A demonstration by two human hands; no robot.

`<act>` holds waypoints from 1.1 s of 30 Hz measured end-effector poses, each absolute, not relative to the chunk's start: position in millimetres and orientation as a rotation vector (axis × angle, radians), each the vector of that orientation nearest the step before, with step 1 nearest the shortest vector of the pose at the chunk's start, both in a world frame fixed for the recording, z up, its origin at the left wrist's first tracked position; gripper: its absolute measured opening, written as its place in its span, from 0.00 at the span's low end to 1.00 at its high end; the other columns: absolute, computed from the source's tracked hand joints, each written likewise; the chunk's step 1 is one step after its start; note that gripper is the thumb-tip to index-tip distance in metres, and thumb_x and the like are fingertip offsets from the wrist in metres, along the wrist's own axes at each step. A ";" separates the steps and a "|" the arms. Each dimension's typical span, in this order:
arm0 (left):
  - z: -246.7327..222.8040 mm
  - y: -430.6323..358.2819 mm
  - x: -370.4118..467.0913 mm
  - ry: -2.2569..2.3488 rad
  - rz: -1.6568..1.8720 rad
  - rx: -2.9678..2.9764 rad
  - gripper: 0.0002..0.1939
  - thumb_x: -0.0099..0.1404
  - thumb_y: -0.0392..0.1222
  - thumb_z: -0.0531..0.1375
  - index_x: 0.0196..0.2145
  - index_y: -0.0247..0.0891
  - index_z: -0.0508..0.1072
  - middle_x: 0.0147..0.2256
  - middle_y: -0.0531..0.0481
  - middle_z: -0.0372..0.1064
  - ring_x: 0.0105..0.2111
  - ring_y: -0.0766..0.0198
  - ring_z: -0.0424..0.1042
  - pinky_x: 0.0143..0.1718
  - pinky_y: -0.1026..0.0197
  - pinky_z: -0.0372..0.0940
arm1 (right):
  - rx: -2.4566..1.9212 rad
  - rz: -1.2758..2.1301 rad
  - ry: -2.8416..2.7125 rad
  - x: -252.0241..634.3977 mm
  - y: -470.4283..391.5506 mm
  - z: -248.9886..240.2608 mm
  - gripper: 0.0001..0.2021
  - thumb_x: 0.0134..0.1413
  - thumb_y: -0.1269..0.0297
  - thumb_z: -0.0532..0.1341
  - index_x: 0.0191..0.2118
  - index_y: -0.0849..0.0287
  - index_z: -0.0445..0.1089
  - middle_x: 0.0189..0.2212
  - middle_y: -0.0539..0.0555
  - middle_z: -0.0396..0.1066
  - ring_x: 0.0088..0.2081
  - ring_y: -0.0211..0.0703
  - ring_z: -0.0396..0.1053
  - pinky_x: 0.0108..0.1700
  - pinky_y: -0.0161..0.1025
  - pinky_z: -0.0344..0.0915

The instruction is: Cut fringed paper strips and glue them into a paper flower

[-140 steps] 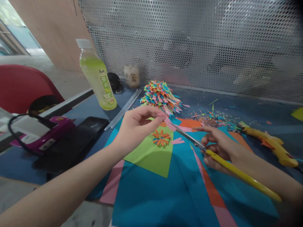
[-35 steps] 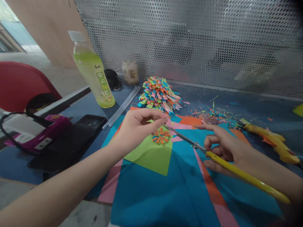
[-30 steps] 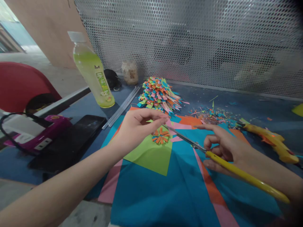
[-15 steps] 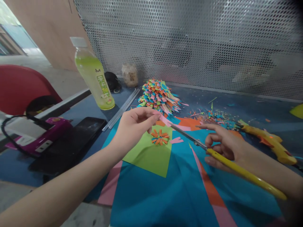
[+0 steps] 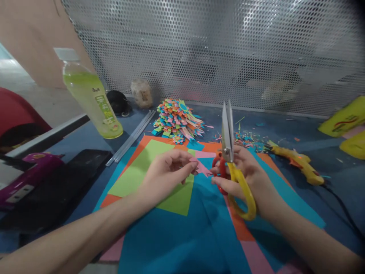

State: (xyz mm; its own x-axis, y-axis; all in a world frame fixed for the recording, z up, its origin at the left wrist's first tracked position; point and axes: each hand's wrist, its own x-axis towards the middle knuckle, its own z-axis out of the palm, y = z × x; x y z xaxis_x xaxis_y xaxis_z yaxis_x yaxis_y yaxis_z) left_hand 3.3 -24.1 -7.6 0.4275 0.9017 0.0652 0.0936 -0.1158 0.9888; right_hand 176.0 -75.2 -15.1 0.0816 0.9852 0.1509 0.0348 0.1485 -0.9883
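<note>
My left hand [image 5: 168, 171] is closed in a pinch on a small pink paper strip [image 5: 203, 168] with a notched end. My right hand [image 5: 248, 179] is wrapped round scissors [image 5: 227, 137] with one red and one yellow handle. Their blades point up and are slightly parted. The right fingertips are close to the strip's free end; whether they touch it I cannot tell. Under both hands lie a green paper sheet [image 5: 173, 205] and a large blue paper sheet [image 5: 182, 243]. Behind them is a pile of colourful fringed paper flowers [image 5: 178, 120].
A yellow glue gun [image 5: 298, 161] lies at the right, near scattered paper scraps [image 5: 249, 139]. On the left stand a drink bottle [image 5: 91, 99] and a black phone [image 5: 57, 186]. Clear sticks [image 5: 131, 139] lie beside the pile. A perforated metal panel [image 5: 185, 49] closes off the back.
The scissors have swung from pointing left to pointing up. My right hand has moved left, close to the pink strip. The left hand has come down slightly, and the view has shifted.
</note>
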 end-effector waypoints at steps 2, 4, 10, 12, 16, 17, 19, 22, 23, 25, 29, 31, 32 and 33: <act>-9.4 -25.3 6.5 0.892 0.882 1.551 0.07 0.57 0.42 0.60 0.28 0.34 0.69 0.24 0.52 0.70 0.23 0.70 0.67 0.19 0.70 0.61 | -1.127 1.045 -1.216 174.0 -75.3 -16.5 0.22 0.37 0.72 0.65 0.39 0.52 0.57 0.34 0.47 0.62 0.30 0.36 0.71 0.28 0.32 0.71; -10.1 -26.3 8.3 0.877 0.895 1.565 0.07 0.57 0.41 0.60 0.27 0.34 0.69 0.24 0.52 0.69 0.23 0.71 0.67 0.19 0.70 0.61 | -1.091 1.023 -1.206 172.1 -74.4 -17.3 0.23 0.36 0.73 0.65 0.40 0.51 0.57 0.34 0.47 0.60 0.30 0.33 0.69 0.29 0.32 0.70; -8.9 -27.8 7.6 0.859 0.918 1.590 0.07 0.57 0.40 0.60 0.27 0.33 0.70 0.23 0.52 0.70 0.21 0.71 0.66 0.19 0.70 0.61 | -1.112 1.013 -1.229 170.9 -72.1 -19.1 0.25 0.36 0.73 0.64 0.42 0.51 0.55 0.33 0.47 0.57 0.27 0.32 0.67 0.25 0.31 0.66; -9.0 -25.9 5.9 0.861 0.937 1.567 0.07 0.57 0.41 0.60 0.28 0.34 0.70 0.24 0.52 0.70 0.22 0.71 0.67 0.19 0.70 0.62 | -1.102 1.013 -1.259 173.4 -72.5 -18.0 0.25 0.36 0.72 0.63 0.42 0.51 0.54 0.33 0.47 0.57 0.27 0.33 0.67 0.26 0.32 0.66; -9.9 -18.4 0.0 0.889 0.981 1.529 0.08 0.56 0.42 0.61 0.28 0.34 0.68 0.24 0.53 0.70 0.20 0.72 0.66 0.19 0.70 0.62 | -1.117 0.920 -1.324 184.6 -70.4 -7.7 0.23 0.36 0.72 0.64 0.40 0.52 0.57 0.33 0.47 0.59 0.28 0.35 0.68 0.27 0.34 0.68; -9.9 -16.5 -1.6 0.888 0.986 1.533 0.08 0.56 0.42 0.61 0.28 0.34 0.69 0.24 0.54 0.70 0.20 0.73 0.65 0.20 0.70 0.62 | -1.147 0.859 -1.323 189.7 -68.3 -4.1 0.21 0.35 0.71 0.65 0.39 0.53 0.58 0.32 0.47 0.60 0.27 0.34 0.68 0.27 0.34 0.68; -9.3 -14.0 -4.2 0.881 0.996 1.541 0.08 0.56 0.42 0.61 0.28 0.34 0.69 0.24 0.54 0.69 0.20 0.73 0.65 0.20 0.70 0.62 | -1.228 0.704 -1.301 204.1 -61.2 1.8 0.20 0.34 0.69 0.66 0.37 0.54 0.58 0.32 0.48 0.61 0.24 0.33 0.66 0.26 0.33 0.67; -7.4 -13.0 -6.1 0.901 0.998 1.562 0.08 0.57 0.42 0.61 0.27 0.35 0.69 0.24 0.54 0.69 0.21 0.73 0.65 0.21 0.70 0.62 | -1.370 0.456 -1.302 234.9 -44.6 2.1 0.22 0.36 0.62 0.64 0.40 0.52 0.58 0.33 0.49 0.61 0.24 0.36 0.68 0.23 0.35 0.66; -6.7 -13.1 -6.2 0.918 0.992 1.578 0.08 0.57 0.42 0.61 0.27 0.35 0.69 0.24 0.54 0.69 0.21 0.73 0.65 0.21 0.70 0.61 | -1.437 0.332 -1.319 246.1 -38.5 -0.3 0.21 0.37 0.60 0.63 0.40 0.51 0.57 0.33 0.49 0.61 0.24 0.37 0.69 0.25 0.36 0.67; -6.0 -13.1 -6.0 0.948 0.968 1.629 0.07 0.57 0.41 0.61 0.26 0.34 0.70 0.24 0.54 0.69 0.20 0.74 0.65 0.21 0.71 0.61 | -1.510 0.228 -1.310 266.6 -27.3 -6.9 0.21 0.37 0.63 0.62 0.41 0.52 0.59 0.34 0.50 0.61 0.26 0.40 0.69 0.30 0.41 0.68; -7.0 -10.7 -6.5 0.984 0.947 1.715 0.06 0.57 0.40 0.60 0.27 0.35 0.72 0.24 0.54 0.70 0.21 0.73 0.66 0.22 0.70 0.61 | -1.728 0.030 -1.305 290.3 -13.7 -18.3 0.17 0.37 0.69 0.60 0.38 0.56 0.63 0.33 0.55 0.65 0.32 0.49 0.69 0.37 0.50 0.65; -7.8 -8.7 -7.6 1.009 0.959 1.714 0.06 0.56 0.41 0.60 0.27 0.35 0.72 0.25 0.53 0.72 0.22 0.71 0.68 0.23 0.69 0.62 | -1.763 0.003 -1.319 293.8 -11.0 -21.1 0.16 0.36 0.71 0.60 0.37 0.57 0.64 0.32 0.55 0.66 0.32 0.50 0.68 0.38 0.50 0.65; -8.1 -7.6 -8.3 1.020 0.969 1.711 0.06 0.56 0.41 0.60 0.27 0.35 0.72 0.25 0.52 0.72 0.23 0.70 0.69 0.24 0.69 0.63 | -1.771 -0.002 -1.326 294.5 -10.4 -22.0 0.16 0.36 0.71 0.60 0.37 0.58 0.64 0.31 0.55 0.66 0.32 0.49 0.68 0.37 0.49 0.65; -8.3 -6.5 -9.0 1.030 0.981 1.712 0.06 0.56 0.42 0.61 0.27 0.35 0.72 0.26 0.52 0.73 0.24 0.69 0.70 0.25 0.68 0.64 | -1.774 -0.003 -1.334 294.9 -10.0 -22.7 0.16 0.36 0.71 0.60 0.38 0.58 0.64 0.30 0.54 0.66 0.31 0.48 0.68 0.35 0.47 0.65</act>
State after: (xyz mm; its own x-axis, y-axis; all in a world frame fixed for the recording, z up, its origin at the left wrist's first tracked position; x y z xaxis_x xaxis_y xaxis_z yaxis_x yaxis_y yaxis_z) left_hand -9.0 -6.5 -8.3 0.3431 0.9222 0.1786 0.2231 -0.2647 0.9382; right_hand 294.9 -10.0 -22.7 0.4208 0.7694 0.4806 0.7717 -0.0250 -0.6355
